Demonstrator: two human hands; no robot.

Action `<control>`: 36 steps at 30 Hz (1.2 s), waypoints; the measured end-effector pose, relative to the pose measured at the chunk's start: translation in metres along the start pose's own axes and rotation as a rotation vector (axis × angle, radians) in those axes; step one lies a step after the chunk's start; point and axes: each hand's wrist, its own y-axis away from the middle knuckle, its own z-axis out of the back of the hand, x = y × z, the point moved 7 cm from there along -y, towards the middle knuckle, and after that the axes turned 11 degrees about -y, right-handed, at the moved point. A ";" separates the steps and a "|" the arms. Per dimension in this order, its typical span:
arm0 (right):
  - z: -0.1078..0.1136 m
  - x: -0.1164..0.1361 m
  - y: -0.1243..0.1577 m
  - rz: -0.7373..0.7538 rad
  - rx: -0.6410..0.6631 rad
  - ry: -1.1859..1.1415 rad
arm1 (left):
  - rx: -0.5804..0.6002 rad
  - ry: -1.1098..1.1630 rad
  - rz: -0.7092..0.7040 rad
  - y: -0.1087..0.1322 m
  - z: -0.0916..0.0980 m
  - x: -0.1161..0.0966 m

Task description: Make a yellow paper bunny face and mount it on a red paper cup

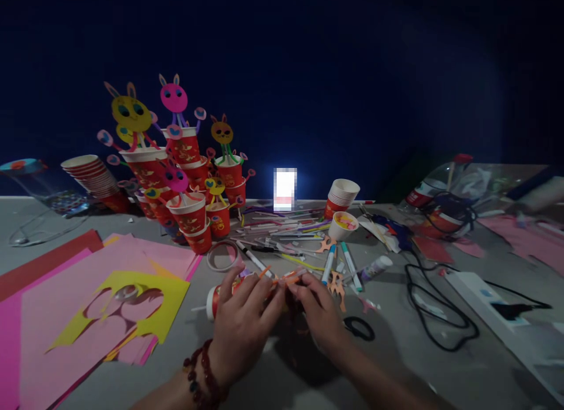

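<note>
A red paper cup [215,301] with a white rim lies on its side under the fingers of my left hand [244,322], which is closed around it. From the cup's rim a thin white stick [198,308] pokes out to the left. Close to the left fingertips, my right hand [321,319] pinches a thin orange stem [289,275]. Whether the left thumb and index finger also grip this stem is hard to see. The fingers hide most of the cup, and the space below the hands is dark.
Red cups with paper animal figures [174,98] stand stacked at back left. Coloured paper sheets [53,298] cover the left side. Markers [351,266], a tape roll [222,256], scissors [359,328] and a glue stick [376,269] lie around the hands. A power strip [493,316] with black cable is right.
</note>
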 end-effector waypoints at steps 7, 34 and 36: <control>0.001 0.000 -0.003 0.046 0.008 0.036 | 0.038 -0.019 -0.019 0.002 -0.005 -0.002; 0.004 -0.008 0.001 -0.006 0.003 0.001 | 0.028 -0.006 0.020 0.001 -0.002 0.003; 0.002 -0.006 0.001 -0.008 0.029 -0.004 | 0.031 0.003 0.021 0.001 -0.001 0.003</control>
